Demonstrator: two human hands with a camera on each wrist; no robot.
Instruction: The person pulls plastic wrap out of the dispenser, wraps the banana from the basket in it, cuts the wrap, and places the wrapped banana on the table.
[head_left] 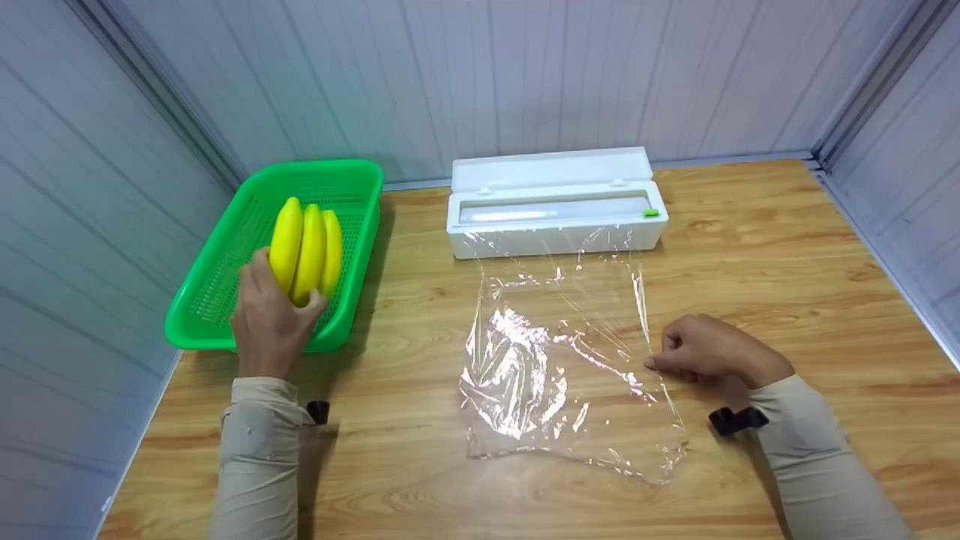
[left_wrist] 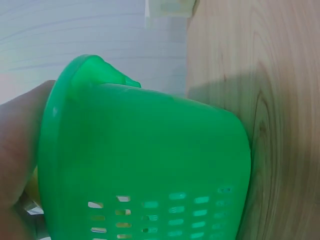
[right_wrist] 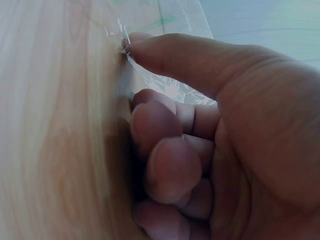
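Three yellow bananas [head_left: 309, 251] stand side by side in a green plastic basket [head_left: 255, 180] at the left. My left hand [head_left: 271, 319] reaches over the basket's near rim and grips their lower ends, fingers on the left and thumb on the right. In the left wrist view the basket's wall [left_wrist: 150, 140] hides most of that grip. A sheet of clear plastic wrap [head_left: 551, 375] lies across the table from a white dispenser box [head_left: 555, 241]. My right hand [head_left: 705, 346] pinches the sheet's right edge between thumb [right_wrist: 175, 57] and forefinger, its other fingers curled close over the tabletop.
The dispenser's lid [head_left: 551, 171] stands raised toward the back wall [head_left: 525, 75], and a green slider [head_left: 650, 213] sits at the box's right end. Grey panel walls border the wooden table [head_left: 787, 262] at the back and both sides.
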